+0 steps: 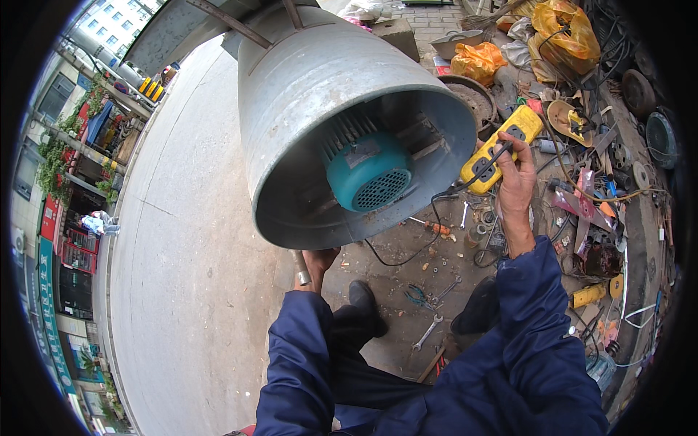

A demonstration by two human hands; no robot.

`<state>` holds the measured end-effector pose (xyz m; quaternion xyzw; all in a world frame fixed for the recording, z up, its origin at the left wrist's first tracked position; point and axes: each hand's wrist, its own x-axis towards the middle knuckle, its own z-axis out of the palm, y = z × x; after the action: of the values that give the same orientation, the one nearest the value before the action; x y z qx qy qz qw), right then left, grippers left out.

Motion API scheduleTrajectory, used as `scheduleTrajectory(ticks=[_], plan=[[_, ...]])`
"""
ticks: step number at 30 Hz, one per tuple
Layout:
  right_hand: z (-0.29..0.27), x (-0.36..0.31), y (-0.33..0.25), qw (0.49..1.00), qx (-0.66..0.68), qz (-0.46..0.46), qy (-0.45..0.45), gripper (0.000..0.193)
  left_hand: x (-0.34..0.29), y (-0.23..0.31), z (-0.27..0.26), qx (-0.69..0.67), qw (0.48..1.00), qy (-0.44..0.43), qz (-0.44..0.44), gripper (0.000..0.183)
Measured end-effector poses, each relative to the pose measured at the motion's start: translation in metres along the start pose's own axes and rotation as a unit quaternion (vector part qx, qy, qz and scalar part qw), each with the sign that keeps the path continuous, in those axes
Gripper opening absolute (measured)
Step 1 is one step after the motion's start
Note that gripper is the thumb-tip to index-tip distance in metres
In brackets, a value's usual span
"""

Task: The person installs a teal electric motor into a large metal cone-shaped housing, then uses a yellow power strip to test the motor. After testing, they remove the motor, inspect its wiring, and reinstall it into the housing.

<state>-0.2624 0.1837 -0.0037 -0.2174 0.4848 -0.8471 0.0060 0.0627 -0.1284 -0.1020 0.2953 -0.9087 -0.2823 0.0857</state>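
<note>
A large grey metal fan housing (305, 94), shaped like a drum, fills the upper middle, its round mouth facing me. Inside it sits a teal electric motor (371, 171) with a slotted end cover. My left hand (320, 263) is under the housing's lower rim, beside a short metal pipe (301, 267); its fingers are hidden. At the right, my right hand (516, 178) has closed fingers around a black plug (503, 147) at a yellow power strip (525, 125). A black cable (435, 207) runs from the plug and loops below the housing.
Spanners (427, 332), pliers (418, 296) and a screwdriver (430, 226) lie on the ground around my shoes. Scrap parts, wires and orange bags (478, 62) crowd the right side. A paved road (178, 254) stretches along the left, with shopfronts beyond.
</note>
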Motion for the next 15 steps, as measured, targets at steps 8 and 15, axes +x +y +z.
scheduleTrajectory(ticks=[8, 15], plan=[[0.0, 0.0, -0.001, 1.0, -0.009, 0.002, 0.001, 0.027, 0.009, -0.043, 0.026, -0.062, 0.996, 0.068, -0.008, 0.044], [0.001, 0.0, -0.001, 1.0, -0.002, 0.005, -0.001, 0.028, 0.015, -0.064, 0.041, -0.315, 0.945, 0.086, -0.012, 0.041]])
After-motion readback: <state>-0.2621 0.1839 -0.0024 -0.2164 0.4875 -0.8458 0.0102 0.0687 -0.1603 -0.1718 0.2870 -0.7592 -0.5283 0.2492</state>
